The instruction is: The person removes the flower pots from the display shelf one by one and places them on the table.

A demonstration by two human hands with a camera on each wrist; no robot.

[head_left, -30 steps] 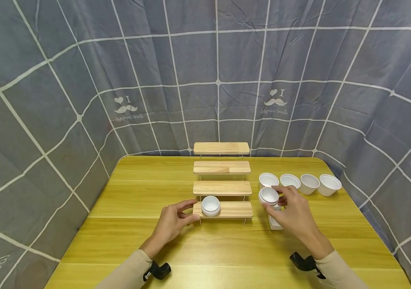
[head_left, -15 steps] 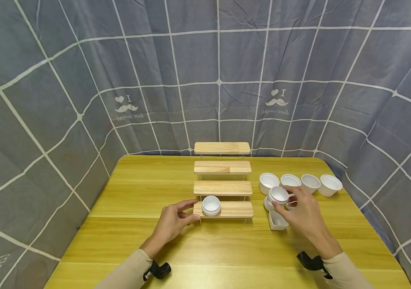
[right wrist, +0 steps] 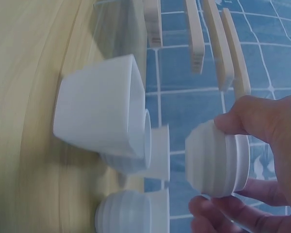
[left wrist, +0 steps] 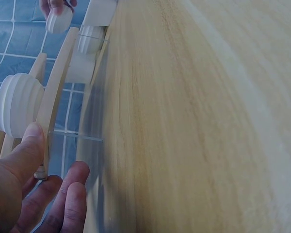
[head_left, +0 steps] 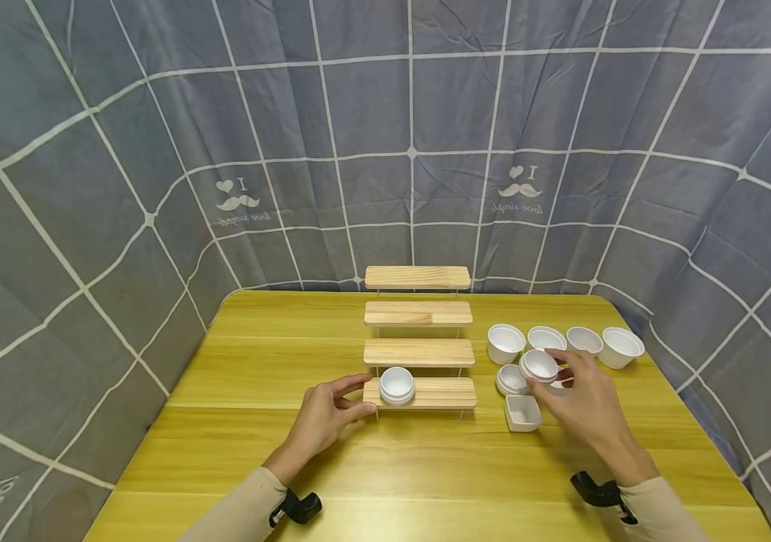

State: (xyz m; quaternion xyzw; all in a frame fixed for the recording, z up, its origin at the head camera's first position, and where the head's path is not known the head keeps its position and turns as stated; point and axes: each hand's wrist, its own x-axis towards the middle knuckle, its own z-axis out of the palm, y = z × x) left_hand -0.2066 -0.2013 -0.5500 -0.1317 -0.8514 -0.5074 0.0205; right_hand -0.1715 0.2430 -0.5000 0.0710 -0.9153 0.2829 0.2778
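My left hand [head_left: 327, 414] pinches the left end of the lowest board of a tiered wooden shelf [head_left: 449, 391], thumb on top and fingers below. On that board stands a white ribbed cup [left wrist: 20, 106], near the left end. My right hand [head_left: 582, 391] grips a second white ribbed cup [right wrist: 211, 160] between thumb and fingers, held up off the table with its mouth upward. Below and left of it are a third ribbed cup [head_left: 510, 380] and a small white square dish [head_left: 523, 414]. Another white cup under the right hand is mostly hidden.
Several plain white round tubs, from the left tub [head_left: 506, 344] to the right tub [head_left: 621, 348], form a row behind the right hand. The shelf's three upper boards [head_left: 419, 352] rise toward the back. A grey checked curtain [head_left: 372, 188] surrounds the wooden table [head_left: 277, 331].
My right hand has carried its ribbed cup to the right, uncovering the third ribbed cup and the square dish. The left hand stays on the shelf end.
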